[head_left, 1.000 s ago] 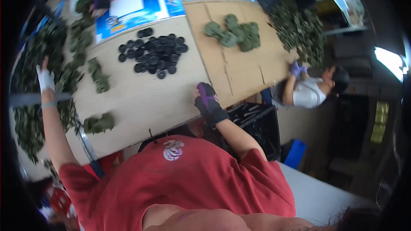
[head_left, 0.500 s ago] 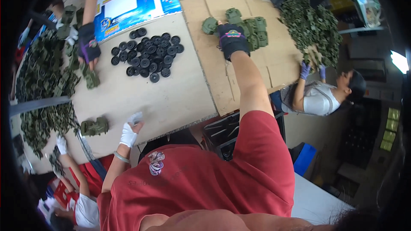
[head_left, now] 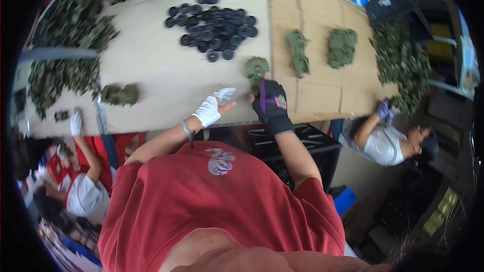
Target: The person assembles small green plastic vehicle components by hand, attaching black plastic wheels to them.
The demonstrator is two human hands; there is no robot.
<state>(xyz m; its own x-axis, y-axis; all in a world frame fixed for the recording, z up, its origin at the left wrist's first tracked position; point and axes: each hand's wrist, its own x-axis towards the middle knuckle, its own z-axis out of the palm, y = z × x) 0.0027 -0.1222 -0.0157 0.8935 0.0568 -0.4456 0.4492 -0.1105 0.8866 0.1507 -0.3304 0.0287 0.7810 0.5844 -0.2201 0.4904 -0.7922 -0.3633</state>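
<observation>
My right hand (head_left: 273, 105), in a black and purple fingerless glove, is closed on a green plastic toy vehicle body (head_left: 257, 66) over the near part of the table. Its fingertips are partly hidden behind the glove. Just to the left, my left hand (head_left: 215, 107) wears a white glove; its fingers are stretched out and hold nothing. Beyond both hands lies a heap of black toy wheels (head_left: 217, 27). More green vehicle bodies stand on the cardboard (head_left: 315, 93) to the right: a narrow one (head_left: 298, 53) and a blocky group (head_left: 343, 48).
Another green piece (head_left: 120, 94) rests at the left. Piles of small green parts (head_left: 65, 78) cover the table's left end, and another pile (head_left: 403, 70) lies far right. Two co-workers sit by the table's ends. A black crate (head_left: 312, 153) is below the near edge.
My right hand has come back from the green pieces on the cardboard with one of them. My left hand stays open near the table edge. The view has shifted; a co-worker's black-gloved hand is gone from it.
</observation>
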